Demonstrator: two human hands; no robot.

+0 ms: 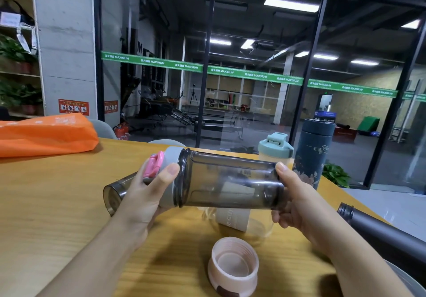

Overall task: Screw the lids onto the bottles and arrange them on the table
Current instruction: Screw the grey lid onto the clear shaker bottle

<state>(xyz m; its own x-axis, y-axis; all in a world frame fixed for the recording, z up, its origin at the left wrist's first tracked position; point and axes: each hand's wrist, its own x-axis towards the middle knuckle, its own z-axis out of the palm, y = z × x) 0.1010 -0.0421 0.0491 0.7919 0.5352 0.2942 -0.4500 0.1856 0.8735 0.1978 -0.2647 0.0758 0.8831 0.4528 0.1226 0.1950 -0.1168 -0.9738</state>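
I hold a smoky grey transparent bottle [230, 181] sideways above the wooden table [57, 193]. My right hand [292, 200] grips its base end. My left hand [147, 195] grips a grey lid with a pink flip cap [159, 165] pressed against the bottle's open threaded mouth. A pink screw lid [232, 266] lies upside down on the table near me. Beneath the held bottle a clear bottle with a beige label [235, 220] lies on its side. Another smoky bottle [115, 193] lies behind my left hand.
A shaker with a teal lid [275, 148] and a capped dark blue flask [313, 154] stand at the far right. A dark uncapped bottle [380, 230] lies at the right edge. An orange bag [46, 135] rests at the far left. Glass walls stand behind the table.
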